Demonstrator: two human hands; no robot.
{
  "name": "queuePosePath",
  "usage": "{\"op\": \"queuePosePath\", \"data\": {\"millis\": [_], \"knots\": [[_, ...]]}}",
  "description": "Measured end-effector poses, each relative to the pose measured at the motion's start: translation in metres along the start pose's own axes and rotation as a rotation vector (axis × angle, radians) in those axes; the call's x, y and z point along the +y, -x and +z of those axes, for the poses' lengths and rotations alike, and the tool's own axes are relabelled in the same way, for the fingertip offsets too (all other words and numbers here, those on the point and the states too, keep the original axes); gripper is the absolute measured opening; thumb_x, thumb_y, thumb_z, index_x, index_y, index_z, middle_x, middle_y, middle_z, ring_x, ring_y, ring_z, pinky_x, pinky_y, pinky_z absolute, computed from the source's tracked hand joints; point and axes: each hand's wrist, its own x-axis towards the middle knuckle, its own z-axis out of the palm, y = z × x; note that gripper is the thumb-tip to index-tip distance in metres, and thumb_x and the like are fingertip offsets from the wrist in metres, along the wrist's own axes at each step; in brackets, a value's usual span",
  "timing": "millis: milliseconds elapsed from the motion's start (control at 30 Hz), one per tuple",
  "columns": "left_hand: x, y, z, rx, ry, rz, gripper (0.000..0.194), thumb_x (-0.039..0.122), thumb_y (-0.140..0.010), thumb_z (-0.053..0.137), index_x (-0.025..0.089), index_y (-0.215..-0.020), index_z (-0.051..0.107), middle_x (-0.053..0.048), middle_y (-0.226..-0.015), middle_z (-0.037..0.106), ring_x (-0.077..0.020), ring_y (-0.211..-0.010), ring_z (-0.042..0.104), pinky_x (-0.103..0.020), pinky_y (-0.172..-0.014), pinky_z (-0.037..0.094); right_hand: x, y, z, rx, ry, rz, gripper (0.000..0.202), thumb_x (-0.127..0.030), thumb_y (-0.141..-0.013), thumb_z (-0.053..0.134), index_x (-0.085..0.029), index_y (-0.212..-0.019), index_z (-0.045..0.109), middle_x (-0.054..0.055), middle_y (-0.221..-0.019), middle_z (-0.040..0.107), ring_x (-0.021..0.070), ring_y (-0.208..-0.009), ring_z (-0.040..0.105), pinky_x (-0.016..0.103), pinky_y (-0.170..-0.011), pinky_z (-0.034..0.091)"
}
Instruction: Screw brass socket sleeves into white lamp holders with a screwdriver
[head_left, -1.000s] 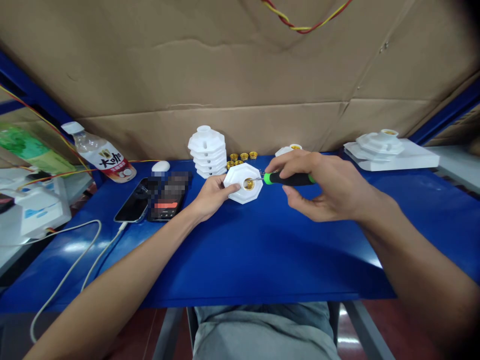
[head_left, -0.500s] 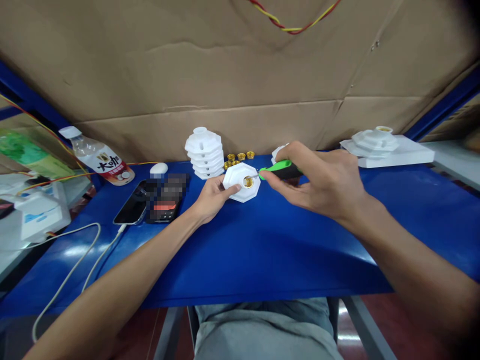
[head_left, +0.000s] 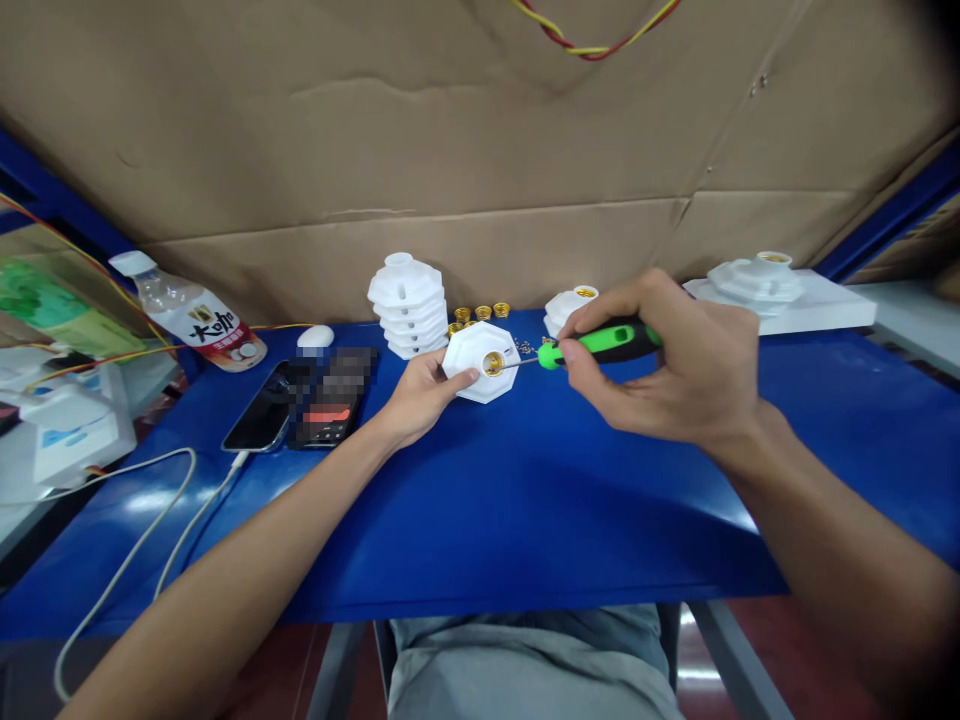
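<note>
My left hand (head_left: 421, 398) grips a white octagonal lamp holder (head_left: 480, 388) by its left edge, thumb on the face, its socket opening turned toward me. A brass threaded sleeve (head_left: 493, 364) sits inside that opening. My right hand (head_left: 675, 365) is closed around a green and black screwdriver (head_left: 607, 343), held nearly level. Its thin shaft points left, and the tip reaches into the brass sleeve; what it touches there is too small to tell. Behind the lamp holder are small screws (head_left: 525, 347) and several loose brass sleeves (head_left: 500, 311).
A stack of white lamp holders (head_left: 406, 290) stands behind my left hand. Another lamp holder (head_left: 561, 310) is behind the screwdriver, and more sit on a white box (head_left: 825, 305) at right. Two phones (head_left: 262, 410), a cable (head_left: 169, 530) and a bottle (head_left: 199, 320) occupy the left.
My right hand has drawn back to the right with the screwdriver, showing more of its shaft. The screws and the lamp holder behind it have come into view. The left hand keeps its grip.
</note>
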Motion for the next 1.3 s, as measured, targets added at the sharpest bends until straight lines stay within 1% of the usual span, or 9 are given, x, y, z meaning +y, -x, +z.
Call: {"op": "queuePosePath", "data": {"millis": [267, 500, 633, 700, 867, 1000, 1100, 1167, 1300], "knots": [[0.000, 0.000, 0.000, -0.022, -0.023, 0.023, 0.048, 0.030, -0.082, 0.091, 0.015, -0.125, 0.078, -0.015, -0.125, 0.078, -0.0304, -0.115, 0.073, -0.050, -0.108, 0.055, 0.009, 0.009, 0.009, -0.070, 0.013, -0.096, 0.015, -0.021, -0.088, 0.072, -0.023, -0.100, 0.064, -0.002, -0.086, 0.080, 0.0147, -0.064, 0.072, 0.026, -0.055, 0.051], [0.009, 0.002, 0.002, -0.035, -0.280, 0.092, 0.045, 0.040, -0.085, 0.089, 0.012, -0.118, 0.077, -0.015, -0.117, 0.080, -0.0309, -0.107, 0.073, -0.047, -0.099, 0.057, -0.008, 0.000, -0.003, -0.327, 0.047, -0.279, 0.009, -0.015, -0.098, 0.060, -0.023, -0.092, 0.061, 0.001, -0.094, 0.079, 0.0154, -0.074, 0.073, 0.028, -0.060, 0.049], [0.013, 0.003, -0.002, -0.081, -0.326, 0.099, 0.044, 0.040, -0.086, 0.088, 0.012, -0.119, 0.077, -0.015, -0.118, 0.080, -0.0315, -0.108, 0.073, -0.047, -0.099, 0.058, -0.001, -0.002, -0.008, -0.387, -0.039, -0.290, 0.007, -0.018, -0.100, 0.058, -0.024, -0.097, 0.061, 0.002, -0.098, 0.080, 0.0177, -0.081, 0.075, 0.030, -0.065, 0.053], [0.011, 0.003, -0.006, -0.103, -0.289, 0.073, 0.046, 0.038, -0.087, 0.089, 0.014, -0.123, 0.077, -0.015, -0.123, 0.080, -0.0313, -0.111, 0.074, -0.047, -0.101, 0.057, 0.007, 0.000, -0.008, -0.341, -0.105, -0.225, 0.007, -0.018, -0.097, 0.061, -0.025, -0.098, 0.061, 0.000, -0.096, 0.080, 0.0170, -0.079, 0.076, 0.029, -0.065, 0.055], [0.005, 0.001, -0.012, -0.095, -0.169, 0.013, 0.048, 0.034, -0.085, 0.090, 0.014, -0.127, 0.076, -0.015, -0.126, 0.079, -0.0307, -0.114, 0.074, -0.049, -0.106, 0.056, 0.018, 0.006, -0.011, -0.055, -0.157, -0.050, 0.024, -0.023, -0.079, 0.079, -0.028, -0.095, 0.063, -0.005, -0.085, 0.081, 0.0189, -0.068, 0.078, 0.032, -0.057, 0.058], [0.010, 0.001, -0.009, -0.031, -0.113, -0.087, 0.047, 0.030, -0.080, 0.093, 0.013, -0.121, 0.078, -0.014, -0.122, 0.080, -0.0293, -0.109, 0.076, -0.049, -0.105, 0.059, 0.027, 0.005, -0.013, -0.001, -0.263, 0.123, 0.020, -0.026, -0.079, 0.080, -0.032, -0.086, 0.063, -0.001, -0.082, 0.080, 0.0248, -0.068, 0.078, 0.041, -0.053, 0.058], [0.019, 0.003, -0.006, -0.003, -0.095, -0.187, 0.048, 0.024, -0.079, 0.093, 0.013, -0.122, 0.076, -0.015, -0.125, 0.080, -0.0278, -0.109, 0.077, -0.045, -0.099, 0.063, 0.044, 0.006, -0.005, 0.245, -0.196, 0.222, 0.022, -0.028, -0.076, 0.082, -0.031, -0.088, 0.063, 0.000, -0.078, 0.074, 0.0274, -0.072, 0.077, 0.042, -0.055, 0.055], [0.026, 0.006, -0.004, -0.013, -0.126, -0.236, 0.053, 0.023, -0.078, 0.093, 0.014, -0.126, 0.074, -0.015, -0.126, 0.079, -0.0273, -0.107, 0.077, -0.042, -0.093, 0.065, 0.057, 0.010, 0.004, 0.160, -0.102, 0.263, 0.020, -0.026, -0.080, 0.079, -0.029, -0.092, 0.063, 0.001, -0.085, 0.075, 0.0251, -0.075, 0.076, 0.041, -0.064, 0.057], [0.035, 0.011, 0.000, -0.076, -0.333, -0.305, 0.059, 0.034, -0.082, 0.092, 0.014, -0.133, 0.071, -0.017, -0.117, 0.080, -0.0285, -0.100, 0.079, -0.040, -0.079, 0.068, 0.075, 0.023, 0.023, -0.031, -0.059, 0.271, 0.015, -0.026, -0.083, 0.075, -0.027, -0.092, 0.063, -0.001, -0.083, 0.076, 0.0209, -0.068, 0.071, 0.037, -0.063, 0.056]]}}
